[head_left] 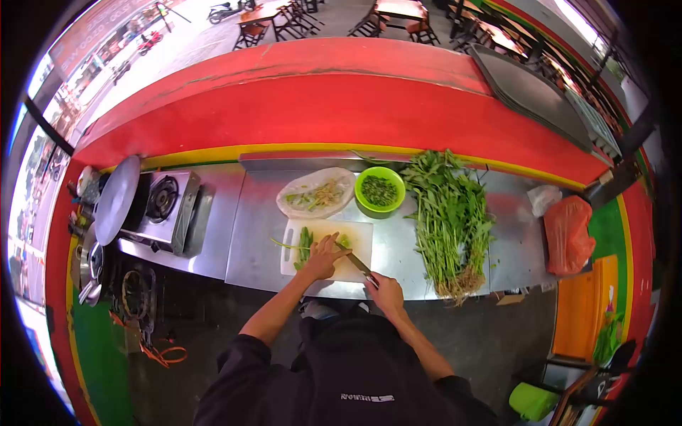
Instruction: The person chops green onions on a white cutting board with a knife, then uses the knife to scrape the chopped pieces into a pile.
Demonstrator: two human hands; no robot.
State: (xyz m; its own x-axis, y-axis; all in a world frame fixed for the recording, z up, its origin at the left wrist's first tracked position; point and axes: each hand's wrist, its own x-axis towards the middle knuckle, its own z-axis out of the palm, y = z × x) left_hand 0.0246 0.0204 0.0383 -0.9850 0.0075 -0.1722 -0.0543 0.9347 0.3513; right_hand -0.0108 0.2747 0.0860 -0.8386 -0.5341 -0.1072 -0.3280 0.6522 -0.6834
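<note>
My left hand (321, 260) is over the middle of a white cutting board (362, 234), its fingers stretched out and apart near the tip of a knife (357, 263). My right hand (386, 293) grips the knife's handle at the board's lower right corner, the blade pointing up and left. A small bunch of green stalks (305, 246) lies just left of my left hand. Some cut green bits (344, 240) are by its fingertips. Whether anything lies under the left palm is hidden.
Behind the board are a clear plastic bag of cut greens (316, 193) and a green bowl of chopped greens (379, 192). A big pile of leafy stalks (451, 220) lies to the right, beyond it a red bag (567, 234). A gas stove (162, 206) stands left.
</note>
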